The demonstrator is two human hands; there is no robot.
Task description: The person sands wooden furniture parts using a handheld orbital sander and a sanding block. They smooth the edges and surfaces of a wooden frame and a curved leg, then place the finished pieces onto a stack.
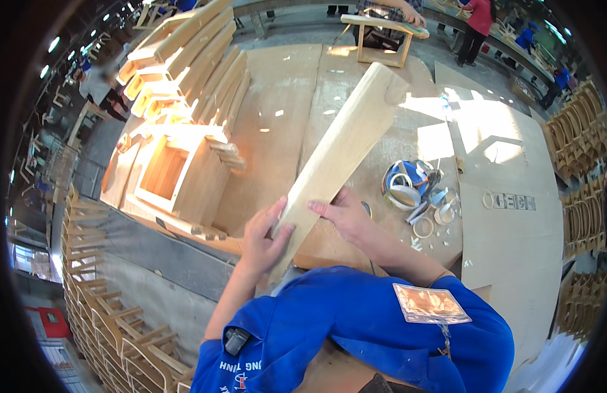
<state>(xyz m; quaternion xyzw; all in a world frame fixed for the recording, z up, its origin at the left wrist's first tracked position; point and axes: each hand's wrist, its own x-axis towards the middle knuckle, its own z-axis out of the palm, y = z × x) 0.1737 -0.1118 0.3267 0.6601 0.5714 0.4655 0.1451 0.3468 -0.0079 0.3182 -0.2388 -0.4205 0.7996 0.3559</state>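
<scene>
A long pale wooden plank (pixel 343 147) slants from my chest up toward the far right over the workbench (pixel 277 124). My left hand (pixel 263 241) grips its near end from the left side, thumb on top. My right hand (pixel 345 213) holds the plank's right edge a little farther up, fingers laid across the face. Both forearms come up from my blue shirt at the bottom of the view.
A square wooden frame part (pixel 179 175) and stacked curved wooden pieces (pixel 185 62) lie at the bench's left. Tape rolls (pixel 408 187) sit to the right of my hands. Stacks of chair frames (pixel 100 288) stand on the left floor, more at right (pixel 578 137). Other people work at the back.
</scene>
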